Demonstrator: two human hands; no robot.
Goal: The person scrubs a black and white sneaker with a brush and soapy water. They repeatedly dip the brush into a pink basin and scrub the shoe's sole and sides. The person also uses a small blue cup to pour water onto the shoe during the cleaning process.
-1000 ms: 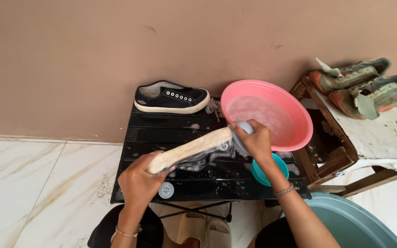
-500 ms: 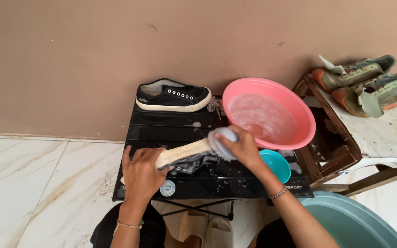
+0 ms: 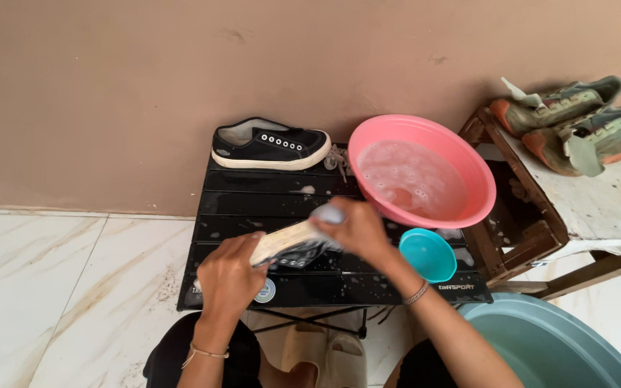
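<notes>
My left hand (image 3: 228,276) grips the heel end of a black sneaker (image 3: 289,244), held sole-up over the black slatted table (image 3: 267,194). Its pale sole faces me. My right hand (image 3: 357,230) presses a small pale scrubbing thing (image 3: 328,213) against the toe end of that sole; I cannot tell whether it is a brush or a sponge. The matching black sneaker (image 3: 271,145) with a cream sole stands upright at the table's far edge, laces trailing to its right.
A pink basin (image 3: 461,165) of soapy water sits on the table's right side, with a small teal bowl (image 3: 428,253) beside it. A worn wooden stool (image 3: 591,208) at right carries two dirty greenish shoes (image 3: 576,122). A grey-blue tub (image 3: 548,345) stands at bottom right.
My right hand has drawn back from the pink basin toward me along the sole. The held sneaker now sits lower and nearer the table's front.
</notes>
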